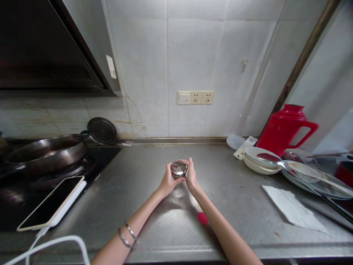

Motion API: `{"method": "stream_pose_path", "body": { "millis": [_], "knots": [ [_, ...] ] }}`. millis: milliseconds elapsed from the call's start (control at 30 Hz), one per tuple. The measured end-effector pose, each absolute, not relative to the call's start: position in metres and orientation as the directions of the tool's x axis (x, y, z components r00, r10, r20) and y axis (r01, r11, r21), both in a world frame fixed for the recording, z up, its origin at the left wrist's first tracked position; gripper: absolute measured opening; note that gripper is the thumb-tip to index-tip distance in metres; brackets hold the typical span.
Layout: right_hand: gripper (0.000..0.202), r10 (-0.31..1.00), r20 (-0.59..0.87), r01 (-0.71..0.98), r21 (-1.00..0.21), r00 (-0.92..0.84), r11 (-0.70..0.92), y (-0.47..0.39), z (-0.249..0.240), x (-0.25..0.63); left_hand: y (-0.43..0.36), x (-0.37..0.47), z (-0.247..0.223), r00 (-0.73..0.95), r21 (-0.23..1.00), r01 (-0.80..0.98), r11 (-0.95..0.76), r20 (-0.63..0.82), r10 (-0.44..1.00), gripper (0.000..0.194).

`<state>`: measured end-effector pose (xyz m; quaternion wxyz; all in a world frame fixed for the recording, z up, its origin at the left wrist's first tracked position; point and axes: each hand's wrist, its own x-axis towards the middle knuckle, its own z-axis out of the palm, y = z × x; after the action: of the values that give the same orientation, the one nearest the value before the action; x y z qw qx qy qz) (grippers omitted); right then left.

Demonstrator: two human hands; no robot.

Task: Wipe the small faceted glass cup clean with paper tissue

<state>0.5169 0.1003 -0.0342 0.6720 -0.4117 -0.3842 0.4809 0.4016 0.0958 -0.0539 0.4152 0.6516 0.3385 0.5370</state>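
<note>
A small round shiny metal container [178, 169] is between my hands above the middle of the steel counter. Its mirror-like round face is turned toward me, and I cannot tell whether it is a lid or an opening. My left hand [169, 179] curls around its left side and lower edge. Pressed along its right side is my right hand [191, 176], with a finger pointing up and the others partly hidden. Partly covered by my right forearm, a small red object [202, 218] lies on the counter; its kind cannot be made out.
To the left, a metal pan [46, 156] sits on the black stove, with a phone [51, 204] on a white block nearer me. At right are a red thermos jug [284, 129], stacked white bowls [260, 170], plates with utensils, and a white paper napkin [292, 208].
</note>
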Motion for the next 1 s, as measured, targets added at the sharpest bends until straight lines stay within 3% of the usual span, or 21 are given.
{"method": "stream_pose_path", "body": {
  "millis": [167,300,433,567,667,800,1000],
  "knots": [
    [0.048,0.931,0.125,-0.295,-0.926,0.344,0.234,0.099,-0.039,0.503,0.103,0.405,-0.059,0.047,0.945,-0.085,-0.317,0.322,0.946,0.079],
    [0.055,0.926,0.125,-0.275,-0.933,0.356,0.232,0.106,-0.041,0.518,0.098,0.407,-0.059,0.257,0.952,-0.167,-0.258,0.295,0.920,0.088],
    [0.062,0.969,0.063,-0.365,-0.919,0.239,0.150,0.113,-0.037,0.540,0.088,0.406,-0.049,0.416,0.967,-0.155,-0.203,0.251,0.874,0.075],
    [0.062,0.994,-0.012,-0.464,-0.885,0.106,0.039,0.110,-0.027,0.541,0.092,0.403,-0.044,0.372,0.972,-0.132,-0.195,0.231,0.899,0.076],
    [0.064,0.999,0.010,-0.466,-0.884,0.050,0.033,0.104,-0.024,0.535,0.097,0.404,-0.050,0.400,0.951,-0.235,-0.203,0.285,0.871,0.077],
    [0.063,0.990,0.042,-0.420,-0.902,0.135,0.096,0.102,-0.028,0.528,0.102,0.407,-0.059,0.372,0.918,-0.297,-0.263,0.365,0.853,0.074],
    [0.051,0.950,0.107,-0.311,-0.929,0.293,0.200,0.101,-0.036,0.513,0.106,0.407,-0.065,0.187,0.920,-0.144,-0.364,0.386,0.903,0.076]
  ]
}}
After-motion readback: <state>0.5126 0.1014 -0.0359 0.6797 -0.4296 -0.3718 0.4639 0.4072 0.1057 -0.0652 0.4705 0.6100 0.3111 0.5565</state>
